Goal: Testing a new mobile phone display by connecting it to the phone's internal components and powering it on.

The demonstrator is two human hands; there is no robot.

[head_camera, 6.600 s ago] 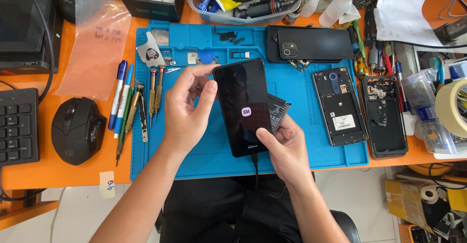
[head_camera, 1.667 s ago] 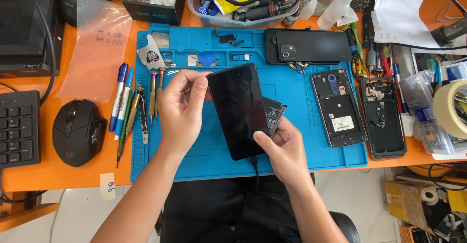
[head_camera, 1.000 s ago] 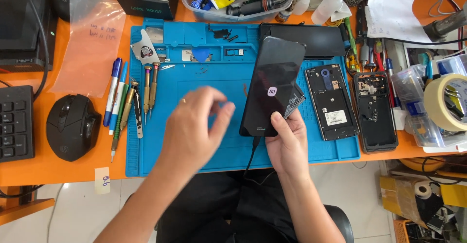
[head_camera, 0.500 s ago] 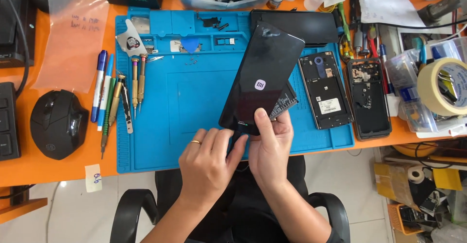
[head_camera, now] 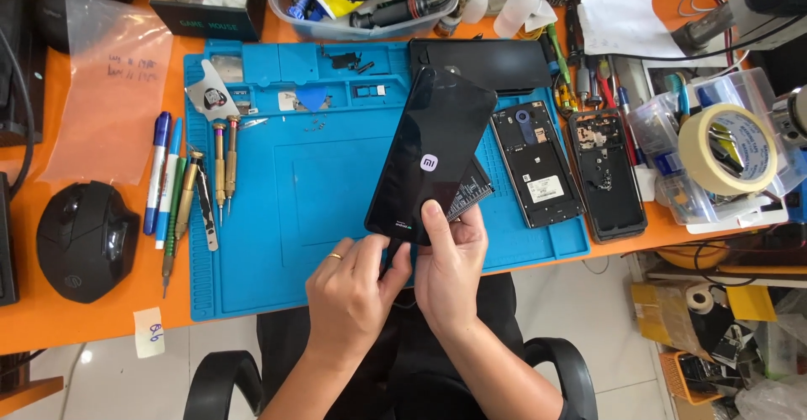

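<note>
We work at an orange desk (head_camera: 50,323) with a blue mat (head_camera: 319,193) spread across its middle. On the mat's right side lie two opened phone frames (head_camera: 538,163), and beyond them a roll of tape (head_camera: 725,149); a black mouse (head_camera: 84,239) sits at the left, with pens and screwdrivers (head_camera: 197,184) lined up between mouse and mat.

The phone (head_camera: 430,155), glossy black back up, hangs tilted over the mat's right half, its lower end toward us. Our right hand (head_camera: 450,273) is closed on that lower end, thumb pressed flat on the back. Our left hand (head_camera: 353,294) is pinched narrow at the bottom edge, where a dark cable seems to run down; whether the fingertips grip the cable or the phone's edge we cannot tell.

We judge the phone light and stiff, but its polished back looks slippery and likely to crack if dropped. The safer hold seems to be along the side edges, low down, rather than on the smooth back.
</note>
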